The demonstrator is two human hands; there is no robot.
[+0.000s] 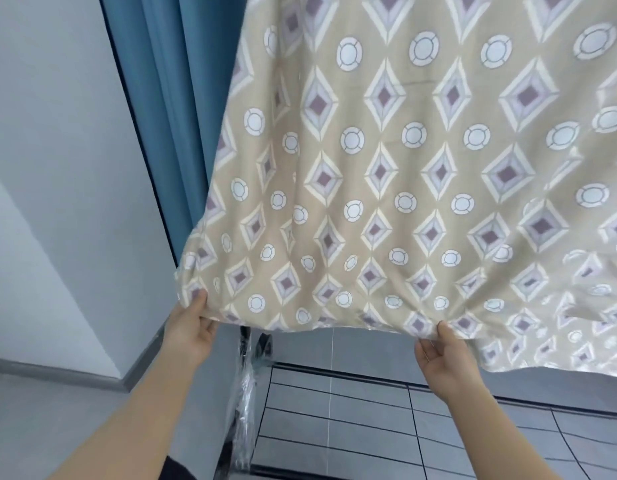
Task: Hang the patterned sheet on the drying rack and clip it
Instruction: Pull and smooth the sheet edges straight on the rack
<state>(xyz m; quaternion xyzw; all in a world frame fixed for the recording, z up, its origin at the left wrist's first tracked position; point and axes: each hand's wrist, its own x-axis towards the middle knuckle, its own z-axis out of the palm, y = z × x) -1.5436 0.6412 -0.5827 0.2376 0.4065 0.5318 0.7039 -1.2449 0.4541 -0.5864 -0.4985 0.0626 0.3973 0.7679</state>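
A: How are the 2 hands gripping?

B: The left hand [192,336] is pinching the lower left corner of the patterned sheet [386,168], thumb on the printed face, fingers tucked behind. The right hand [442,358] is pinching the bottom hem further right, thumb on top, fingers curling underneath.

A: And where is the sheet sitting?

B: It is hanging down from above the top of the view, filling the upper right. Both hands are holding its bottom edge out toward the camera, and the hem is bunching at each grip.

A: What is lying around it?

B: A blue curtain [168,98] is hanging just left of it, beside a white wall [50,133]. Below the hem, a dark post [245,382] wrapped in clear plastic is standing on the grey tiled floor [334,410].
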